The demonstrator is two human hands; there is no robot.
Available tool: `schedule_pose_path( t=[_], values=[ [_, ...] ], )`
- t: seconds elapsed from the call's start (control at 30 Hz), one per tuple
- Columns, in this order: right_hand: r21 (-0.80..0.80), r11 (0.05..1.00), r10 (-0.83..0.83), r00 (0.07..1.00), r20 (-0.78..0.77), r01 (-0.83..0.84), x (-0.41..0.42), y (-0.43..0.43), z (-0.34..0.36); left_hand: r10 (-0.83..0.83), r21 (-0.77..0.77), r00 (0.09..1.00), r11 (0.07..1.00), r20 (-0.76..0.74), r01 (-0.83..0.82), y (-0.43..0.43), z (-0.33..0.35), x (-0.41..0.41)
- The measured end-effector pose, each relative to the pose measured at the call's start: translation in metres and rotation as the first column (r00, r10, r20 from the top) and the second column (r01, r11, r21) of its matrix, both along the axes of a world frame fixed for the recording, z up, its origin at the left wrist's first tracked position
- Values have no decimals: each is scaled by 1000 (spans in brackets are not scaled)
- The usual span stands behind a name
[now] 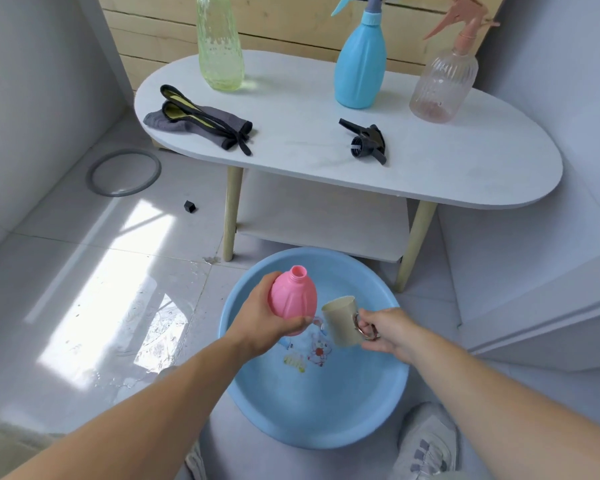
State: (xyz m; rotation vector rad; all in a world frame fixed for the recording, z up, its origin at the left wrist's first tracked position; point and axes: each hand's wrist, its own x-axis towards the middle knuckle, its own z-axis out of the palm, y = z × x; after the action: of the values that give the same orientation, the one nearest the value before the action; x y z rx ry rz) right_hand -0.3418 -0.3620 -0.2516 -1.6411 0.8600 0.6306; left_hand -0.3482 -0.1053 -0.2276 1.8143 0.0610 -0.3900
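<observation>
From the head camera, the left hand (pixel 261 323) wraps around the fat part of a pink bottle (pixel 293 299). The bottle has no cap and its open mouth points up and a bit away. The right hand (pixel 386 330) pinches the handle of a beige cup (pixel 340 320). The cup sits just to the right of the bottle, lower than the bottle's mouth. Both are held over a blue basin (pixel 326 407) on the floor, near the person's feet.

The job looks like filling the bottle from the cup. To do it well, lift the cup above the small mouth and bring its lip close. Tip it slowly and keep the bottle straight. Stay over the basin so spills land there, because the floor to the left already looks wet.

I cannot see inside the cup or the pink bottle. The basin shows a drawing on its bottom, and I cannot tell how much water is in it.

On the white table (pixel 430 161) farther away stand a clear green bottle (pixel 220 46), a blue spray bottle (pixel 361 67) and a clear pink spray bottle (pixel 442 84). The two clear ones look almost empty. A loose black spray head (pixel 366 142) lies near them.
</observation>
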Motion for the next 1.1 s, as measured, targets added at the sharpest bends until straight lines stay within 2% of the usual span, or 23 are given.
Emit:
schedule_pose_path(
  t=[0.2,0.37,0.73,1.1],
  values=[
    [36,996,-80,997,8,79,-6,13,-28,-25,11,999,1000,-32,26,-1,-7,-4],
    [-40,998,-58,998,-1,58,-7,23,-39,-20,11,999,1000,-33,21,-1,-11,-2],
    [-67,994,-86,996,-2,86,-1,20,-54,-33,20,999,999,-42,34,0,-11,-3],
    [18,994,-106,993,54,105,-8,15,-60,-25,-21,998,1000,-57,23,2,-8,-3]
  ],
)
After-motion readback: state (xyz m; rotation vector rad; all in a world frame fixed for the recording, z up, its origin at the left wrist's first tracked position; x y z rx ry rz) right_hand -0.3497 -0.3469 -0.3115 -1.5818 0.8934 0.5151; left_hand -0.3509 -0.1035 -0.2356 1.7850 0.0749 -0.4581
